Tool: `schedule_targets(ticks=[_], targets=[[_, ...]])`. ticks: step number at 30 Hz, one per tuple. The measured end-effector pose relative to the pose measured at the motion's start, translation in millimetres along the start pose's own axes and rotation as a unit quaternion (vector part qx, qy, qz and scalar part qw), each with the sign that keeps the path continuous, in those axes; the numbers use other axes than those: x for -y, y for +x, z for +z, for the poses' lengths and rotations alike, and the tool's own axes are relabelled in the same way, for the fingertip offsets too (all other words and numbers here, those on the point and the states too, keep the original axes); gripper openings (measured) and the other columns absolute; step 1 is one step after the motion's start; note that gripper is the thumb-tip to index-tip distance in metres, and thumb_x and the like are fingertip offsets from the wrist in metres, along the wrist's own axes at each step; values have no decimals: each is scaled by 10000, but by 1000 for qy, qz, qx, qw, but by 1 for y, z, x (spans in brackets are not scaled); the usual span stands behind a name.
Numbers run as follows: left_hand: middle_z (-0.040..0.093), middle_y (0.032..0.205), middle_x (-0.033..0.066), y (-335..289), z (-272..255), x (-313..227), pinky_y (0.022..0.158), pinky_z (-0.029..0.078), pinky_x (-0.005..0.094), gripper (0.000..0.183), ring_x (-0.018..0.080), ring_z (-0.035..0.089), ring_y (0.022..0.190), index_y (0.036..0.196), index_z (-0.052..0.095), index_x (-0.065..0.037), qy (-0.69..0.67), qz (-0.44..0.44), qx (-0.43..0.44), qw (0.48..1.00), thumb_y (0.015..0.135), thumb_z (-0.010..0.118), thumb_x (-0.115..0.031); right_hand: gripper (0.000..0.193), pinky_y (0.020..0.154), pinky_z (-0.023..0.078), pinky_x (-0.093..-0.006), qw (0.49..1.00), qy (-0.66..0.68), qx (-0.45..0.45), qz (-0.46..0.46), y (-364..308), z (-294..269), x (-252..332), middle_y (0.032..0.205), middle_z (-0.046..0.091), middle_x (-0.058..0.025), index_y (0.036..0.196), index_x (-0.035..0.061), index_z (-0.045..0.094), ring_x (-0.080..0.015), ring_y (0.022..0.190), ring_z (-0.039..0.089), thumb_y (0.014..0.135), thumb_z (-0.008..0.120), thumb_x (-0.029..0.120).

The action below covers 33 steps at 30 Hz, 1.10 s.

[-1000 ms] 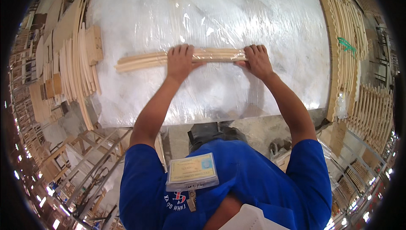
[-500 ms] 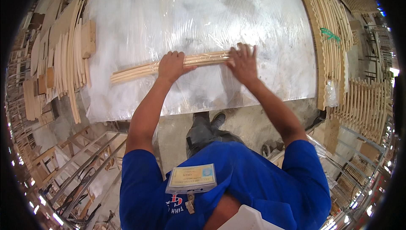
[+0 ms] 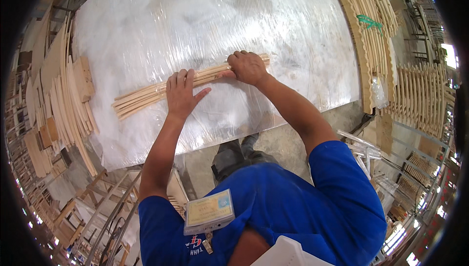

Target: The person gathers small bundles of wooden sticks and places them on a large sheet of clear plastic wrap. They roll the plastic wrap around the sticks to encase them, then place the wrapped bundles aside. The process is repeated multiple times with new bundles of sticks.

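A bundle of thin, pale wooden sticks (image 3: 141, 99) lies slantwise on the film-covered table (image 3: 303, 51), its left ends fanned slightly apart. My right hand (image 3: 248, 67) is closed round the bundle near its right end, fingers over the far side and thumb on the near side. Around the middle, my left hand (image 3: 181, 92) rests on the sticks with its fingers stretched across them. Its thumb stands out to the right, away from the fingers. Both palms hide parts of the sticks.
Long wooden strips (image 3: 61, 104) are stacked left of the table. On the right stand a wavy-edged board (image 3: 355, 41) and stacked slats with a green tie (image 3: 370, 22). Slatted wooden racks (image 3: 415, 95) stand farther right. Metal frames (image 3: 110, 207) fill the lower left.
My right hand has moved left and closed on the sticks; its fingers were spread before. My left hand has shifted slightly left, its thumb now off the bundle. The view has turned a little.
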<state>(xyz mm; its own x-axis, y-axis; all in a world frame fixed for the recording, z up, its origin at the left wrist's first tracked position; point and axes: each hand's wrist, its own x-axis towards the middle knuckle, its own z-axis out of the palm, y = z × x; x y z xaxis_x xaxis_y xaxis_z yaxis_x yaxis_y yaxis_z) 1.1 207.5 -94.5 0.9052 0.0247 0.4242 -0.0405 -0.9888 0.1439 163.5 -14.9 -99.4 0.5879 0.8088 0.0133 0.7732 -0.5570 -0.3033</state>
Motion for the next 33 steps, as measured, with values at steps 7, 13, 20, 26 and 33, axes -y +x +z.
schedule_targets(ticks=[7,13,20,26,33], targets=[[695,977,111,3,20,23,861,492,455,725,305,662,931,1038,665,-48,12,-32,110,993,801,777,-724,582,861,536,-509,990,32,-134,-30,3,-3,9,1125,681,-112,1012,124,687,-319,945,723,872,727,688],[714,994,127,-8,-1,-19,864,507,454,787,317,687,963,1018,698,-42,-67,-118,298,945,812,707,-801,641,942,473,-487,990,13,-133,-37,-51,11,8,1057,657,-47,1042,155,685,-309,1018,630,714,834,685],[655,1165,105,-61,-19,-30,1006,435,504,717,283,579,1191,1150,694,-78,4,-84,106,991,848,722,-727,568,962,465,-505,978,-24,-190,-77,-75,14,52,1068,656,-61,1161,137,665,-325,1033,617,850,803,593],[609,1302,151,-31,-10,-23,1110,380,533,684,346,548,1252,1212,685,-82,-10,-102,94,990,896,691,-690,462,880,463,-482,990,16,-124,-62,-50,4,25,1032,674,-86,1119,134,690,-325,957,630,975,680,574],[614,1267,176,-34,16,-28,1025,440,521,416,377,577,1197,1194,652,-67,-35,-129,128,983,1002,685,-435,448,1161,328,-609,974,1,-225,0,-42,25,41,1228,527,-128,1182,199,725,-367,1235,507,943,726,578]])
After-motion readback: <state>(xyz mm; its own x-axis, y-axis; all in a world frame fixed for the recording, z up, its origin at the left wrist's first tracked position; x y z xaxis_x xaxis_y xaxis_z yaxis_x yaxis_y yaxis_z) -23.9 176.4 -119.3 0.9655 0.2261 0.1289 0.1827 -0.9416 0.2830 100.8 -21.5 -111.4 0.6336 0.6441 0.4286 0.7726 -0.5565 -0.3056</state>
